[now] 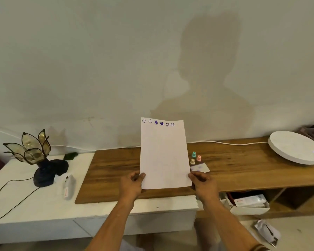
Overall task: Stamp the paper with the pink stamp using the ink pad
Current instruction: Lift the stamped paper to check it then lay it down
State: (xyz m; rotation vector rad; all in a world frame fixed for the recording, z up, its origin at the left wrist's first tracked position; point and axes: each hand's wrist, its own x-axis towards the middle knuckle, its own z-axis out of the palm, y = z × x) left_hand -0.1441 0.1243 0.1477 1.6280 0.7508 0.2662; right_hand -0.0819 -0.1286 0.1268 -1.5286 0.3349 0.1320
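Both hands hold the paper upright above the wooden surface, the left hand pinching its lower left edge and the right hand its lower right corner. The pink stamp stands just right of the sheet, beside a teal stamp and a beige stamp.

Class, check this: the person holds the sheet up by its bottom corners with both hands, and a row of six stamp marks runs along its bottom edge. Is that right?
Not quite. The head view shows the row of six stamp marks along the top edge of the paper, not the bottom. The rest stands: the left hand and right hand hold its bottom corners.
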